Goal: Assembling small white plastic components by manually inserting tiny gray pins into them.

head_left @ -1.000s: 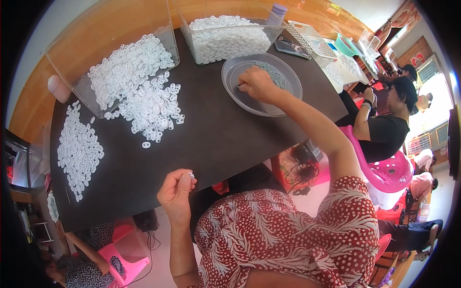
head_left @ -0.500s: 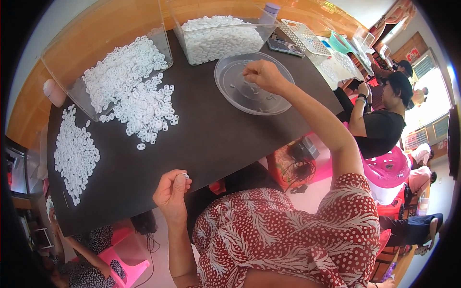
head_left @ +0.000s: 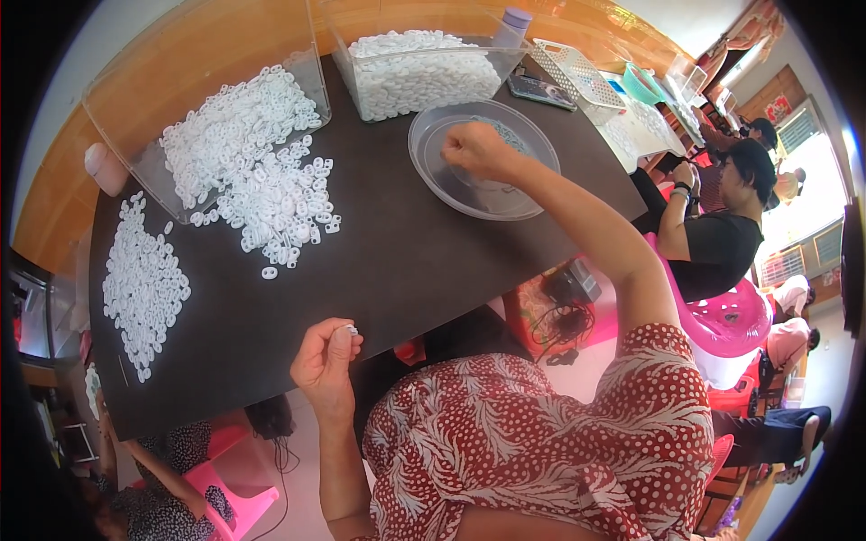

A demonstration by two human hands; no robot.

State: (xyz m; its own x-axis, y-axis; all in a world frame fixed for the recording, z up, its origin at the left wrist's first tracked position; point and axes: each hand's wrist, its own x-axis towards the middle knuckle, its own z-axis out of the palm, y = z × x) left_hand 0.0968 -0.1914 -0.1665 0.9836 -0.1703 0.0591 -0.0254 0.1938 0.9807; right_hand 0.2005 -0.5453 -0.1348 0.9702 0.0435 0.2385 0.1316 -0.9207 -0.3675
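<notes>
My left hand (head_left: 327, 368) is at the table's near edge, thumb and fingertips pinched on a small white plastic piece (head_left: 351, 331). My right hand (head_left: 478, 151) hangs over a clear round dish (head_left: 451, 197) with its fingers closed; whatever they hold, if anything, is hidden. Small grey-green bits (head_left: 507, 135) lie in the dish behind that hand. Left of the dish, a heap of small white oval pieces with holes (head_left: 275, 203) spills from a clear bin (head_left: 317, 86) tipped on its side. At the far left, more such pieces form a separate pile (head_left: 144, 284).
A clear box of white pieces (head_left: 424, 77) stands at the back, near a purple-lidded bottle (head_left: 512, 27). A phone (head_left: 541, 90) and a white basket (head_left: 577, 74) are right of it. A pink bottle (head_left: 105, 171) stands far left. Co-workers (head_left: 717, 216) sit on the right; another person (head_left: 171, 469) is lower left.
My right hand has moved a little left and down over the dish, uncovering more of the grey-green bits. My left hand keeps its pinch on the white piece.
</notes>
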